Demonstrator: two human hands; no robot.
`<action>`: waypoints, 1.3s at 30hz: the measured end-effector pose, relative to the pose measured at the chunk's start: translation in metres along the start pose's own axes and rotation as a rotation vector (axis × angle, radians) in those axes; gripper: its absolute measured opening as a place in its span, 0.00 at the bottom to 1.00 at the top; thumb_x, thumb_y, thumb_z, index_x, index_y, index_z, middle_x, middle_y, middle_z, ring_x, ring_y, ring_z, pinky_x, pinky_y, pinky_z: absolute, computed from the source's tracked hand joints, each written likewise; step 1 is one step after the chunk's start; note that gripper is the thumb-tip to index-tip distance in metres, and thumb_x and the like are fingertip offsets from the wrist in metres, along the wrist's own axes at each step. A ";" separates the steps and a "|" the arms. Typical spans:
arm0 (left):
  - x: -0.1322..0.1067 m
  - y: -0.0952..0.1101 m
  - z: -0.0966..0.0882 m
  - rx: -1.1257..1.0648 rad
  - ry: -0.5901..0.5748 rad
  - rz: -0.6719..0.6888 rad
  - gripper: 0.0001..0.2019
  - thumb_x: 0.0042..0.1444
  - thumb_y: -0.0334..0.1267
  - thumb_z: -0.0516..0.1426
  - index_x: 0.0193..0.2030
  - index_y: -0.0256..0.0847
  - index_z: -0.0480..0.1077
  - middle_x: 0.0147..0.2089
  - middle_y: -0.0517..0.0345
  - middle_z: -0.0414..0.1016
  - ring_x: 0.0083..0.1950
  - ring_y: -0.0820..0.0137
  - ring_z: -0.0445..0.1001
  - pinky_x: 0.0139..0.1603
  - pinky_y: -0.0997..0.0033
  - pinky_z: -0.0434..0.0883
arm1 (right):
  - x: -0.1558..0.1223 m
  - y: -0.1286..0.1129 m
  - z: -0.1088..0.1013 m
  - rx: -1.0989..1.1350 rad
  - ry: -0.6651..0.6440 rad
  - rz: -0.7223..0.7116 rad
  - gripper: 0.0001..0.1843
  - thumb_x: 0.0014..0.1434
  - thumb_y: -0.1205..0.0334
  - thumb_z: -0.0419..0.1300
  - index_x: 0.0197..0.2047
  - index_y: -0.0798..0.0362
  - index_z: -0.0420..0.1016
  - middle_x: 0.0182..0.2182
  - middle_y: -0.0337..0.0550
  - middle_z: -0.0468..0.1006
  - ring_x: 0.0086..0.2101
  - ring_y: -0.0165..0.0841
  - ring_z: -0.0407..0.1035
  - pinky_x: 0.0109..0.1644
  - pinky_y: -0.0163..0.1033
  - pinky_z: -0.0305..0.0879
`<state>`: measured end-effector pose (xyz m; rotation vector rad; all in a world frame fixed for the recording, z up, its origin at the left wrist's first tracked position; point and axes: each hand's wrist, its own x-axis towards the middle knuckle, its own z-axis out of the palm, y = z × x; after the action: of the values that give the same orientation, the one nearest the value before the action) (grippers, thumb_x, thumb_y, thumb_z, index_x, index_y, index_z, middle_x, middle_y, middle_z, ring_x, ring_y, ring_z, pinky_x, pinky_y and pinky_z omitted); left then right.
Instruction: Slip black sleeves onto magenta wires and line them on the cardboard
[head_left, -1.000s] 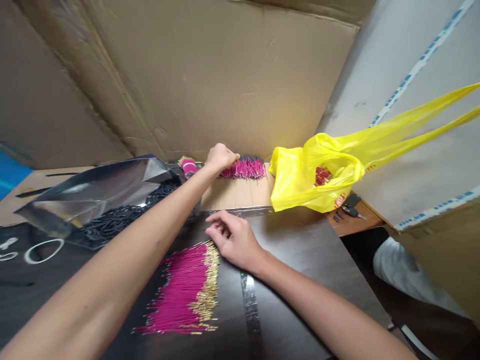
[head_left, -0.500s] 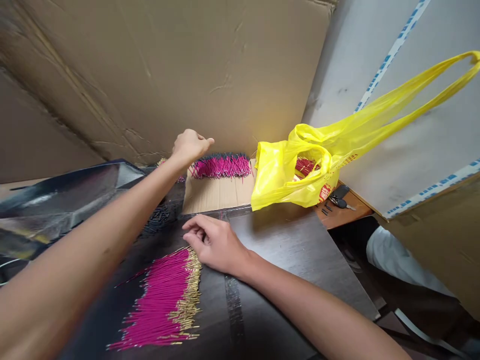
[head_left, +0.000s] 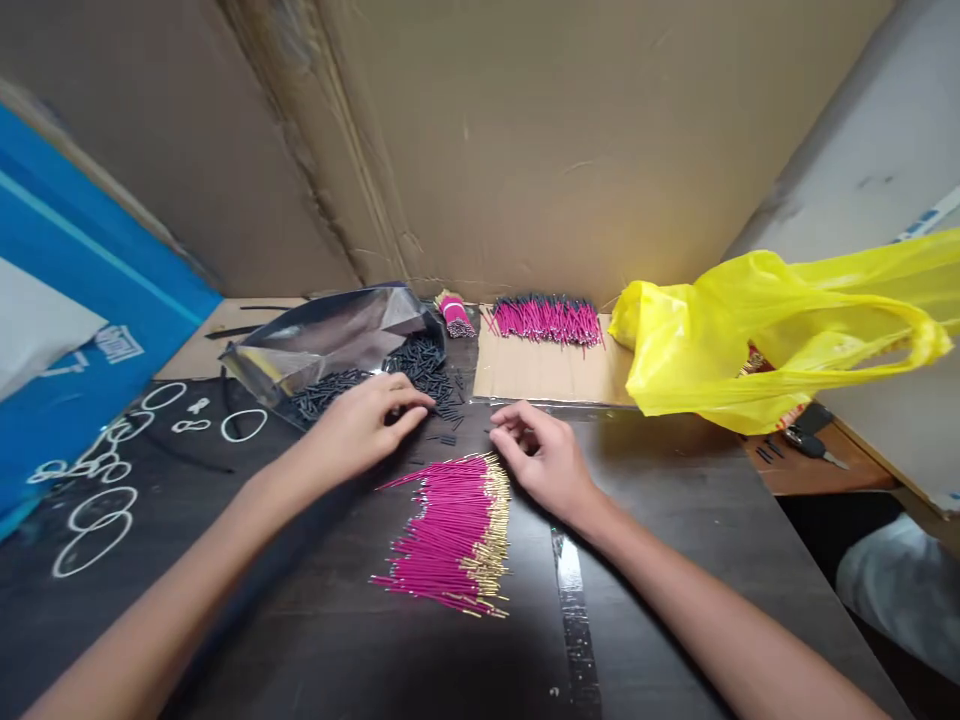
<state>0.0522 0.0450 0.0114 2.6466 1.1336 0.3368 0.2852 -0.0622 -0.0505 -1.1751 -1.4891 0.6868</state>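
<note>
Where the two hands face each other, the spread of pink rods lies on the near side of both, flat on the dark tabletop.

Rods: long axes roughly crosswise, from left-hand side to right-hand side; gold ends toward the right hand, silvery tips toward the left. Nearer hand: the right, its curled fingers just beside the farthest gold ends.

Right hand: thumb and forefinger drawn close together, a small dark speck at their tips; whether gripped, cannot tell. Left hand: palm down, thumb and forefinger nearly meeting; contents, if any, cannot be told.

Loose black tubes: just off the left fingertips, between the hands. Clear-sided bag, holding more tubes: beyond the left hand. Cardboard sheet, bearing dark-tipped pink rods: beyond the right hand. Yellow bag: farther out, to the right hand's right.
</note>
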 end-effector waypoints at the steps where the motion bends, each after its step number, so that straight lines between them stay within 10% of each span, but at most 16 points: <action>1: -0.006 0.003 0.007 -0.027 0.026 0.043 0.18 0.67 0.48 0.52 0.49 0.43 0.80 0.46 0.50 0.77 0.49 0.59 0.74 0.53 0.58 0.69 | -0.001 0.000 0.000 -0.003 -0.002 0.008 0.06 0.65 0.62 0.60 0.44 0.52 0.76 0.33 0.40 0.78 0.32 0.30 0.72 0.34 0.33 0.67; 14: -0.026 0.009 0.038 -0.145 0.165 0.226 0.13 0.70 0.39 0.54 0.50 0.39 0.78 0.45 0.50 0.75 0.49 0.62 0.70 0.54 0.59 0.69 | -0.003 -0.003 -0.005 -0.078 -0.015 0.099 0.07 0.65 0.60 0.62 0.45 0.51 0.76 0.35 0.41 0.80 0.35 0.32 0.74 0.35 0.35 0.69; 28: -0.028 0.028 0.037 -0.243 -0.156 0.198 0.06 0.65 0.39 0.60 0.38 0.42 0.76 0.39 0.58 0.76 0.46 0.64 0.68 0.49 0.65 0.62 | -0.002 -0.002 -0.006 -0.299 -0.044 0.070 0.05 0.63 0.66 0.62 0.43 0.51 0.77 0.34 0.39 0.80 0.32 0.31 0.72 0.38 0.37 0.66; 39: -0.031 0.035 0.046 -0.254 -0.109 0.146 0.16 0.73 0.42 0.46 0.40 0.38 0.70 0.40 0.53 0.70 0.44 0.62 0.67 0.50 0.61 0.63 | -0.004 -0.003 -0.007 -0.115 -0.106 0.088 0.06 0.66 0.60 0.61 0.45 0.50 0.77 0.37 0.41 0.79 0.36 0.33 0.73 0.37 0.37 0.68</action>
<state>0.0688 -0.0064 -0.0246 2.4938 0.8078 0.3338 0.2912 -0.0685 -0.0479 -1.3155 -1.5909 0.7402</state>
